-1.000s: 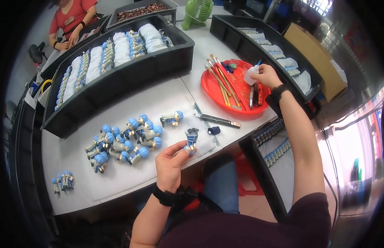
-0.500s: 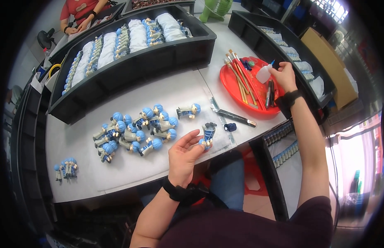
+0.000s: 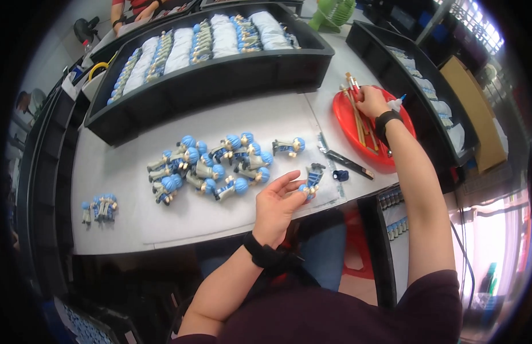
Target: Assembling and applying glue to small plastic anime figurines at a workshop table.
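Note:
Between thumb and fingers, my left hand [image 3: 274,212] grips a small figurine [image 3: 313,180] head down, its blue hair at the fingertips and its dark feet up. Over the red plate [image 3: 337,123], my right hand [image 3: 372,102] has its fingers curled in at the paintbrushes [image 3: 353,83]; what they hold is hidden. A squeeze bottle [image 3: 396,104] with a blue tip is partly covered by that hand. On the table beside the held figurine lie a small dark blue part [image 3: 340,175] and a slim black tool [image 3: 351,165]. A loose figurine [image 3: 289,147] rests just beyond.
Several blue-haired figurines [image 3: 206,169] lie in a cluster, with a smaller group [image 3: 105,207] at far left. A large black tray [image 3: 220,77] of figurines and white padding stands behind; another black tray [image 3: 415,86] is at right. A person's hand [image 3: 145,12] shows at the back.
My right hand has gone from the squeeze bottle to the brushes, leaving the bottle on the plate. The left hand still holds the figurine. The whole view has shifted.

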Motion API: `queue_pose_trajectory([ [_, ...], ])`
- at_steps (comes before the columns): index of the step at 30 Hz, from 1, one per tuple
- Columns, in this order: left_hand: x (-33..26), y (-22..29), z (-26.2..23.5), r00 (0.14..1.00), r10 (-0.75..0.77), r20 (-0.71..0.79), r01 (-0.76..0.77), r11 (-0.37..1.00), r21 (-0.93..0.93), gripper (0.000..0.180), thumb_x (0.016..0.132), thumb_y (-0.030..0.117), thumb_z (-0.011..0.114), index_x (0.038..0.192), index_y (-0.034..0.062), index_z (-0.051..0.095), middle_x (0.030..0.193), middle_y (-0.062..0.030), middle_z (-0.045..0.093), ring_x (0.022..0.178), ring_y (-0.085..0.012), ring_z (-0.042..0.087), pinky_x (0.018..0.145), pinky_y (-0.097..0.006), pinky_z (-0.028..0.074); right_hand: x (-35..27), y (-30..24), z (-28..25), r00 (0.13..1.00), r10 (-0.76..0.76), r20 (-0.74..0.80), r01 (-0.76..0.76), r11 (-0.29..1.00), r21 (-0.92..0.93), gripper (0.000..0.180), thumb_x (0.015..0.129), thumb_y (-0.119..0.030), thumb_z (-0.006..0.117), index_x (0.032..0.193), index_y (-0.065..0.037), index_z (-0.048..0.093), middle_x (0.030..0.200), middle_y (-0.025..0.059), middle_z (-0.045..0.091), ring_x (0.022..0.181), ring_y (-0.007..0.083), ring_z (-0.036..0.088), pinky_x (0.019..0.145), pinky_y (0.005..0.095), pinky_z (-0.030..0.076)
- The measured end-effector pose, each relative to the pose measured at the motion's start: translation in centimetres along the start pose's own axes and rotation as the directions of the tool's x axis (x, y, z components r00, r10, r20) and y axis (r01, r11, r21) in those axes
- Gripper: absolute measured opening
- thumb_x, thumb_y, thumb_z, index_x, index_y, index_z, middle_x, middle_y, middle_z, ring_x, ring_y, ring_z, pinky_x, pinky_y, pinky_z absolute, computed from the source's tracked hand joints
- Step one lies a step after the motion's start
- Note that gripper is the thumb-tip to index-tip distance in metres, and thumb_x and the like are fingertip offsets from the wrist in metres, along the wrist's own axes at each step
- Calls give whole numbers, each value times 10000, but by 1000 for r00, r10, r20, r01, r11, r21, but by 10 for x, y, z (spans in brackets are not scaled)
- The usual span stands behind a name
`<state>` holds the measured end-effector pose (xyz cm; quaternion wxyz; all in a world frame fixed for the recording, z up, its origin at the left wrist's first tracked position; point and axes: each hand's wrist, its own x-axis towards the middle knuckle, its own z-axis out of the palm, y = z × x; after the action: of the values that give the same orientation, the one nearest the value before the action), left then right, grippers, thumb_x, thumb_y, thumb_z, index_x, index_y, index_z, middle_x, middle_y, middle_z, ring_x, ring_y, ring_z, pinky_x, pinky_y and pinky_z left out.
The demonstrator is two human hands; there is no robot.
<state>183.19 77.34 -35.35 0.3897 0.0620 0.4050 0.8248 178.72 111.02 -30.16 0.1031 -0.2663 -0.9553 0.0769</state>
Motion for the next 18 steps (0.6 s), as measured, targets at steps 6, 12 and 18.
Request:
queue_pose_trajectory([
  [6, -1, 1, 5, 999, -29, -28, 29, 1000, -7, 420, 757, -48, 533, 1160, -54, 415, 992, -131, 563, 864, -209, 595, 785, -292, 479, -26, -10, -37, 965, -59, -257, 97, 986, 138, 168, 711, -122, 522, 817, -31, 615, 713, 146, 599, 705, 276, 593, 676, 346, 457],
  [12, -3, 2, -2, 997, -30, -67, 30, 1000, 2, 399, 762, -39, 540, 1145, -47, 428, 980, -125, 572, 849, -200, 599, 770, -289, 481, -127, -80, -87, 934, -210, -288, 356, 614, 704, 292, 786, 58, 491, 1077, 32, 483, 855, 25, 490, 792, 81, 492, 725, 209, 418],
  [18, -1, -1, 2, 999, -37, -37, 38, 999, 23, 399, 765, -19, 562, 1142, -40, 432, 981, -124, 574, 847, -193, 600, 763, -277, 483, -226, -108, -85, 828, -394, -399, 560, 619, 550, 262, 840, -173, 538, 995, 36, 565, 684, 68, 541, 603, 145, 528, 549, 221, 401],
])
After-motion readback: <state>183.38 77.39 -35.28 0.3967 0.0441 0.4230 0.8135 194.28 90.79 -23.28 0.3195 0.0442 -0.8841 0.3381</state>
